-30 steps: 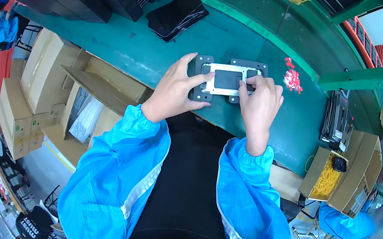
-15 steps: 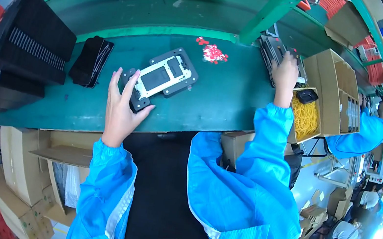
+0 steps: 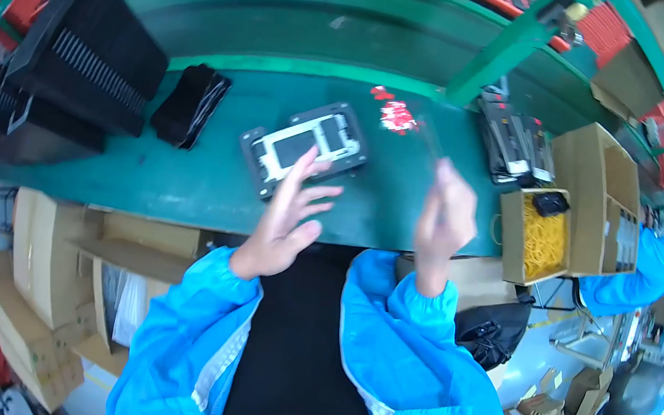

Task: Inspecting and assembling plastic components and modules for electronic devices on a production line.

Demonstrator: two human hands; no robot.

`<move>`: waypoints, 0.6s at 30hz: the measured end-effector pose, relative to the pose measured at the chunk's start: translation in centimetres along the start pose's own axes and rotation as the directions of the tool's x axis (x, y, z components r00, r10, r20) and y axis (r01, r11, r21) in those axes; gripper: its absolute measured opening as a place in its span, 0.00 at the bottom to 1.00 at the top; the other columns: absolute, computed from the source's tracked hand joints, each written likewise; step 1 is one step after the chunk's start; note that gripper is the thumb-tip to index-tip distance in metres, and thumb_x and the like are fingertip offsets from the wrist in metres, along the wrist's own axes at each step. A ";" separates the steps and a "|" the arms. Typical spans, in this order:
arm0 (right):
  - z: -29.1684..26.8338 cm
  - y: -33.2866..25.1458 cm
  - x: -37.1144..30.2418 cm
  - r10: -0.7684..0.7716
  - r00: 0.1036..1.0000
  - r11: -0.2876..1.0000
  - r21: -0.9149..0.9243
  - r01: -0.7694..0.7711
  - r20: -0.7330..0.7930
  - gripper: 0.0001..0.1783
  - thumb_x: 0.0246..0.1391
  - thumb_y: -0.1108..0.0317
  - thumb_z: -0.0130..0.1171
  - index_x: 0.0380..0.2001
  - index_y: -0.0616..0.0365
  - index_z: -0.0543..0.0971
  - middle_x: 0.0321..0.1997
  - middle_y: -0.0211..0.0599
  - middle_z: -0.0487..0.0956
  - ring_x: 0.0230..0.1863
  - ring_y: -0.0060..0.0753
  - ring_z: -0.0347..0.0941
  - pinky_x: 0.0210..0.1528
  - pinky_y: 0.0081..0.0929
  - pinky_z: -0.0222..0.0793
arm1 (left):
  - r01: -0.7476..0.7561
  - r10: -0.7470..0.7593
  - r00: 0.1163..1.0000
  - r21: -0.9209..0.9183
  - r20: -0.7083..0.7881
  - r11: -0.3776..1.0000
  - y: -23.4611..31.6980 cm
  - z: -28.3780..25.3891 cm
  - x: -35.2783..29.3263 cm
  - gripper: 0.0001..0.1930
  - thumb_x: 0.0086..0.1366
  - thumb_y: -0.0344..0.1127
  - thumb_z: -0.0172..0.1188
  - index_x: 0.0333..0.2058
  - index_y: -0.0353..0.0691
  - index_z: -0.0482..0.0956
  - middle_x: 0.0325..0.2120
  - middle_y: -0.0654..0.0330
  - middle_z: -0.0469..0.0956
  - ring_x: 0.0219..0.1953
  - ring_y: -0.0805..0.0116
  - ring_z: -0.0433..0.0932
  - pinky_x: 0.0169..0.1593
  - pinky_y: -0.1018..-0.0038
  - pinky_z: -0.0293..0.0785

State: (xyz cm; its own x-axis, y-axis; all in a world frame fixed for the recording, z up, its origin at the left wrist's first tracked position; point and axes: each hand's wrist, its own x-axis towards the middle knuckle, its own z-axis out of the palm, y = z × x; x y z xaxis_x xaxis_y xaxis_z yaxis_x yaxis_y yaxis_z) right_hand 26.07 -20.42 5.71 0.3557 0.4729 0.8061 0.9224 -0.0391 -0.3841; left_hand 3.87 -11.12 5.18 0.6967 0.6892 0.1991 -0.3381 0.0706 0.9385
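Note:
A dark fixture block [image 3: 254, 144] lies on the green bench with a phone-sized white-and-grey frame [image 3: 298, 145] seated in it. Over its near edge hovers my left hand [image 3: 282, 226], fingers spread, holding nothing. My right hand [image 3: 445, 224] is above the bench to the right of the fixture, fingers pinched together. From its fingertips a thin, see-through dark strip [image 3: 429, 142] sticks out toward the red pieces; motion blurs it and its kind is unclear. Small red-and-white tabs [image 3: 398, 117] lie in a pile beyond the fixture.
Dark flat parts with red tips [image 3: 514, 140] are stacked at the right, beside a box of yellow bands [image 3: 544, 243] and a cardboard divider box [image 3: 600, 192]. Black pouches [image 3: 190, 106] and slotted black racks [image 3: 93, 56] stand left. A co-worker [image 3: 633, 261] sits at far right.
My right hand has left the stack of dark parts and come back toward me, with a thin strip in its fingers. My left hand has let go of the fixture and moved right.

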 end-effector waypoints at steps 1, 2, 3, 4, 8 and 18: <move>0.2 -2.7 -0.1 -0.099 0.985 0.965 0.254 0.060 0.142 0.14 0.59 0.80 0.63 0.48 0.64 0.85 0.47 0.49 0.87 0.49 0.49 0.84 0.53 0.36 0.79 | -0.015 0.019 0.999 -0.130 0.031 0.991 -0.2 0.3 0.6 0.35 0.74 0.47 0.59 0.70 0.31 0.60 0.67 0.44 0.61 0.69 0.47 0.68 0.67 0.55 0.69; 0.5 -4.8 -0.3 -0.228 0.942 0.863 0.499 0.079 0.246 0.14 0.59 0.81 0.62 0.48 0.65 0.85 0.48 0.51 0.86 0.50 0.50 0.84 0.54 0.34 0.79 | -0.006 0.007 1.000 -0.113 0.007 0.994 -0.7 0.0 0.8 0.35 0.74 0.47 0.59 0.70 0.31 0.60 0.67 0.44 0.61 0.69 0.47 0.68 0.67 0.55 0.69; 0.9 -5.9 -0.6 -0.230 0.941 0.848 0.526 0.068 0.250 0.14 0.59 0.81 0.62 0.48 0.65 0.85 0.48 0.51 0.86 0.50 0.50 0.84 0.54 0.34 0.79 | -0.069 0.069 0.995 -0.007 0.074 0.998 -1.4 -0.5 1.1 0.37 0.74 0.50 0.59 0.71 0.31 0.57 0.67 0.43 0.60 0.68 0.47 0.68 0.66 0.55 0.70; 1.1 -6.3 -0.9 -0.172 0.940 0.811 0.585 -0.034 0.294 0.15 0.58 0.81 0.63 0.49 0.65 0.84 0.47 0.50 0.85 0.50 0.49 0.83 0.53 0.35 0.79 | -0.135 0.121 0.980 0.084 0.161 0.987 -2.1 -0.6 1.7 0.40 0.74 0.52 0.58 0.72 0.31 0.55 0.67 0.43 0.59 0.67 0.47 0.69 0.65 0.56 0.71; 2.0 -7.6 -1.0 0.091 0.882 0.548 0.716 -0.432 0.463 0.16 0.58 0.78 0.64 0.50 0.65 0.82 0.47 0.46 0.83 0.49 0.43 0.81 0.52 0.35 0.77 | -0.048 0.003 0.986 0.261 0.168 0.964 -2.4 -0.5 -0.7 0.44 0.73 0.53 0.59 0.74 0.31 0.48 0.65 0.41 0.59 0.64 0.48 0.70 0.62 0.55 0.73; 1.9 -5.0 2.1 -0.264 0.718 0.326 0.760 -0.563 0.645 0.11 0.72 0.63 0.58 0.37 0.59 0.74 0.39 0.35 0.72 0.38 0.25 0.67 0.44 0.26 0.65 | -0.284 0.066 0.947 0.720 0.316 0.633 -1.9 -2.6 -3.3 0.44 0.74 0.50 0.59 0.75 0.33 0.46 0.60 0.41 0.66 0.57 0.51 0.75 0.49 0.63 0.80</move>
State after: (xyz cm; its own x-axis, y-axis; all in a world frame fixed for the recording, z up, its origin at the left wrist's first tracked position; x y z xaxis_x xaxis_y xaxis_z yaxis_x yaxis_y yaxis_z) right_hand 21.92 -17.52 8.50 -0.0847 0.9171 0.3896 -0.0136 0.3899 -0.9208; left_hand 0.63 -11.66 1.99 0.8371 0.4291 0.3392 0.0434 -0.6703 0.7409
